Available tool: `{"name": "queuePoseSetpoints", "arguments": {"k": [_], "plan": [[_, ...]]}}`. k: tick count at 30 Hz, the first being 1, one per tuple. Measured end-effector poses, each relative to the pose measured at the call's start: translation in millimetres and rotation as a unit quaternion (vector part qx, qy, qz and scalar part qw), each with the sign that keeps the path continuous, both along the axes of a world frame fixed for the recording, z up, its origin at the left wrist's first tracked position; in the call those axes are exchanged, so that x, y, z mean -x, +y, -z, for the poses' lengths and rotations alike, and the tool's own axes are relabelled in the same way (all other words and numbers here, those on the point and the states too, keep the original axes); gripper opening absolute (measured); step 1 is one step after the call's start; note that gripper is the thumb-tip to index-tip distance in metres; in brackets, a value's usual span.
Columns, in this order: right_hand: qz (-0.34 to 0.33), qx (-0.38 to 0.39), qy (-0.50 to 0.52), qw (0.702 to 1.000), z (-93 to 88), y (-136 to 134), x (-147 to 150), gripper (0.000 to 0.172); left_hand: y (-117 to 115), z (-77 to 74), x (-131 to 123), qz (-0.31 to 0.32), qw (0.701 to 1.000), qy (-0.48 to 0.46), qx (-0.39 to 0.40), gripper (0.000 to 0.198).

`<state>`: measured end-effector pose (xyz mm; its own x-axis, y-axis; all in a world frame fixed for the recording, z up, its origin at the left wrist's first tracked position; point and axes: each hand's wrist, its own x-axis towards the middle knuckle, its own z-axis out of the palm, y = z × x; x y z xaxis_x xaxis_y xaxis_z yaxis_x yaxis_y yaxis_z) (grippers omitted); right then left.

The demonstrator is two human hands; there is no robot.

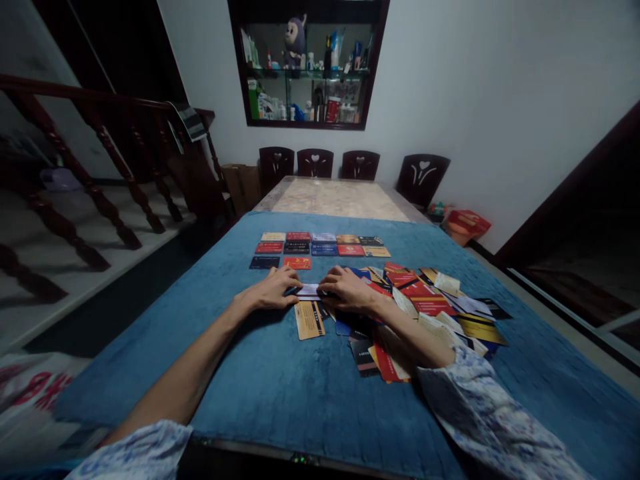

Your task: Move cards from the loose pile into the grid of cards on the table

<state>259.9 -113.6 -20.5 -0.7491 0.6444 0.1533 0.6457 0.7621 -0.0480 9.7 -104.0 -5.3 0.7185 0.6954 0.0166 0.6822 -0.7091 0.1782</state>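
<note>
A pale card (307, 291) is showing between your two hands, midway across the blue cloth (280, 393) and just beyond one tan card (310, 320). Your left hand (274, 288) is curling thumb and fingers in, with little gap, on its left end; your right hand (347, 288) is bending its fingers over the other end. Both are seemingly holding it lightly; whether further cards are lying beneath it cannot be told. For a clean job, you are probably best off pressing evenly from both ends, squaring the edges against your fingertips and raising the right forearm so that it is not dragging at the loose pile (430, 305). Light pressure should do, since cards like these are likely sliding easily.

Beyond your fingers, neat rows (325, 249) are presenting twelve card faces: five farthest, five in the middle, two nearest. Depth under each is escaping a sure count. To your right, the pile is overlapping too thickly for a tally. Four dark chairs (361, 172) are standing near the far end of the desk (340, 197), and one plush toy (295, 39) is sitting in the wall cabinet (306, 125).
</note>
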Motion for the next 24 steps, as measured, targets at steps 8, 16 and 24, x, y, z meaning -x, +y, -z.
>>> {"name": "queuePoseSetpoints", "arguments": {"k": [8, 16, 24], "plan": [[-0.039, -0.019, 0.022, 0.999, 2.8, 4.5, -4.2, 0.028, -1.0, -4.2, 3.4, 0.010, 1.000, -0.014, -0.012, 0.024], [0.025, -0.092, 0.046, 0.994, 8.3, 7.1, -0.5, 0.031, 12.8, 6.6, 7.6, 0.039, 0.994, -0.094, -0.034, 0.022], [0.068, -0.116, 0.060, 0.989, 10.9, 5.8, 0.7, 0.030, 18.2, 21.6, 4.6, 0.005, 0.982, -0.168, -0.085, 0.020]]}}
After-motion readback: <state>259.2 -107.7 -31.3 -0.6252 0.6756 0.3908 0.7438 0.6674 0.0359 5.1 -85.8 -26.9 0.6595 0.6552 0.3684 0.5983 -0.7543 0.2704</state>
